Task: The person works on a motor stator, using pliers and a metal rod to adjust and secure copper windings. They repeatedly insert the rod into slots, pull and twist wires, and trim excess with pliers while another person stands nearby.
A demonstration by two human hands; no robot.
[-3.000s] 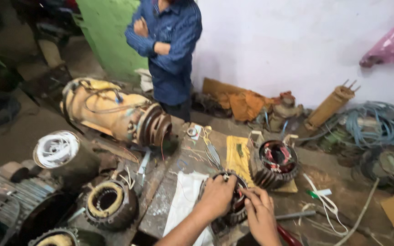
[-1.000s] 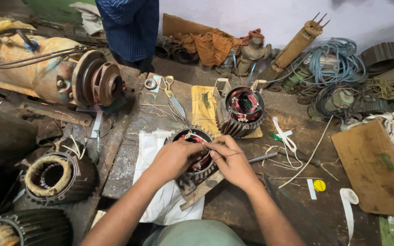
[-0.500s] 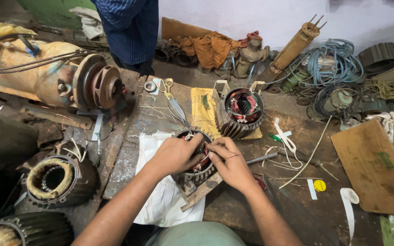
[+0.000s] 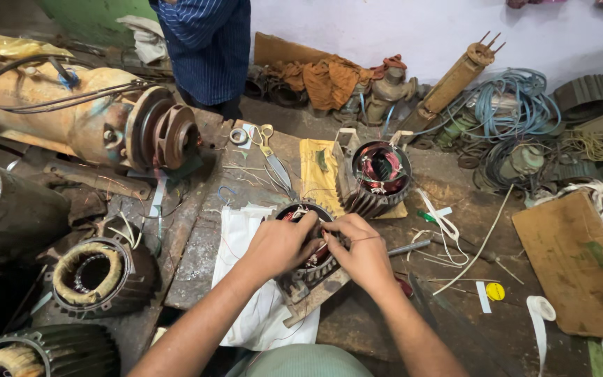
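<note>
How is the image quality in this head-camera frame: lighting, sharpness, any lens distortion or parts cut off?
Head view: even, soft light with no harsh glare; both hands, left hand and right hand, are sharp on the motor stator between them. Wide-angle bending shows at the edges, where the large rusty motor curves. The lower left corner falls into dark shadow. The standing person is cropped at the top edge.

Soft, even light fills the room. The white wall (image 4: 385, 28) looks bright, the left corner dark. Everything looks sharp, and the edges bend outward.
</note>
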